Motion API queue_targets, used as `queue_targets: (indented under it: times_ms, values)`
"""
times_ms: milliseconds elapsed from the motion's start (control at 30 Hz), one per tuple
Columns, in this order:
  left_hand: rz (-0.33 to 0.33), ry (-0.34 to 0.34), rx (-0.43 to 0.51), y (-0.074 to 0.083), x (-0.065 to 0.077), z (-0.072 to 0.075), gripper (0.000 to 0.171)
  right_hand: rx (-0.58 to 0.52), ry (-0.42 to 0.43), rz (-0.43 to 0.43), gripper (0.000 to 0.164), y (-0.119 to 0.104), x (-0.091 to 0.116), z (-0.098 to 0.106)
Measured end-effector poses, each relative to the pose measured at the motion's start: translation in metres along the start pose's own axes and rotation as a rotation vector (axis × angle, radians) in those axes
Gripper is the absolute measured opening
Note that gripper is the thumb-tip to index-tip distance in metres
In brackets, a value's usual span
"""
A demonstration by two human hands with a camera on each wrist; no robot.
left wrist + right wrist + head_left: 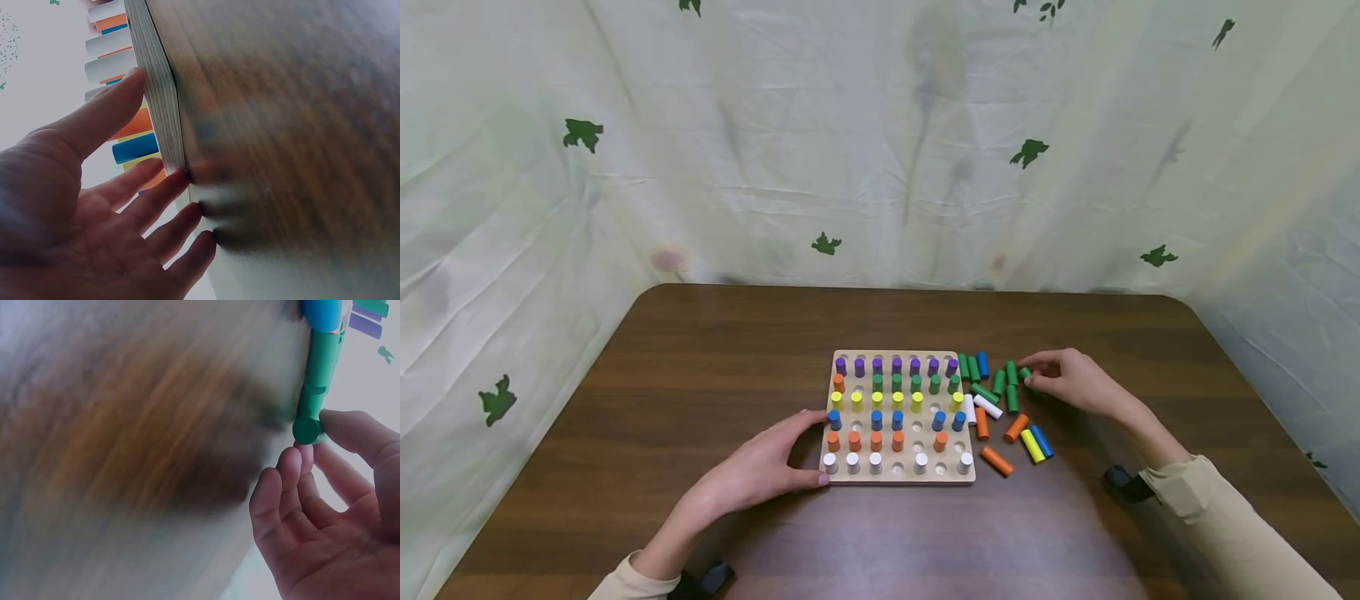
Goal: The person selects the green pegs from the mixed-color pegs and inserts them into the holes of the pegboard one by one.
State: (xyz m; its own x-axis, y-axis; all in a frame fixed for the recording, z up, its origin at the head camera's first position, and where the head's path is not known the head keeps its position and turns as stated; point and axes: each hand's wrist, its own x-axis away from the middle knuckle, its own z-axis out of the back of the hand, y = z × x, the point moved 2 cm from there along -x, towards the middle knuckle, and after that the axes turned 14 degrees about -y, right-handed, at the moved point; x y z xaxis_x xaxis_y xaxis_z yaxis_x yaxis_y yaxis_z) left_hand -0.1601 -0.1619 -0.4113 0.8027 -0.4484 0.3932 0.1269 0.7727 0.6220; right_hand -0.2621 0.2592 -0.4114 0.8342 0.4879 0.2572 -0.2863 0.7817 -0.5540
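A light wooden pegboard [887, 482] holds upright pegs in rows: purple at the back, then green with an orange peg [838, 382] at its left end, yellow, blue, orange and white in front. Bare holes show between some of them. My left hand [756, 462] rests against the board's left side, its thumb at the front corner and its fingers spread loosely along the edge. Right of the board, my right hand [1071, 385] pinches a green peg [306, 430] between thumb and fingertips, low over the table. Other green pegs [1011, 372] lie right beside it.
Loose pegs lie scattered along the board's right side: several green, a blue peg [982, 365] at the back, white pegs [988, 407], orange pegs [997, 461], and a yellow peg [1032, 447] beside another blue one. A pale curtain [880, 167] hangs behind the brown table [737, 333].
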Motion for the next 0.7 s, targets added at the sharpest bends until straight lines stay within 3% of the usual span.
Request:
queue_targets:
  times_ms: [300, 700]
  values:
    - [0.0, 0.006, -0.009, -0.001, 0.0, 0.0, 0.078, -0.014, 0.082, 0.048, 0.023, -0.007, 0.004, 0.002]
    - [0.002, 0.013, -0.018, 0.0, 0.0, 0.0, 0.076, -0.069, 0.157, 0.074, 0.026, -0.014, 0.005, 0.004]
